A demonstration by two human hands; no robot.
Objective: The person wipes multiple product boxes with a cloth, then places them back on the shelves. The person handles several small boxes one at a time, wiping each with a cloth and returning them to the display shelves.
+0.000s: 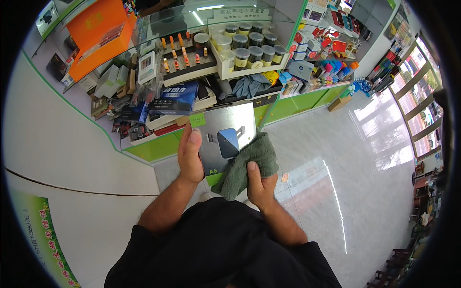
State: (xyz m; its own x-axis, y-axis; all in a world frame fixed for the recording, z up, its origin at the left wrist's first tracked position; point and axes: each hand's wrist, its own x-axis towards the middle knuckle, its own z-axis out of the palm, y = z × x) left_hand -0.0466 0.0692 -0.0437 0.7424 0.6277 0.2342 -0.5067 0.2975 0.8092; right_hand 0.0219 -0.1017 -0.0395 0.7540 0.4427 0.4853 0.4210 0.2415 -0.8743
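A flat silver product box [230,118] with green corners and a picture of a dark device is held up in front of my body. My left hand [192,156] grips its left edge, thumb on the front face. Bunched in my right hand [261,185] is a grey-green cloth [248,163], which lies against the lower right part of the box. My right thumb presses on the cloth, and the other right fingers are partly hidden behind it.
Ahead stands a glass display case with a tray [223,72] of lidded jars, a blue box [176,99], a crumpled blue-grey cloth [250,85] and an orange open box [99,39]. Green-fronted cabinets [295,106] continue right. A white surface [72,126] lies left.
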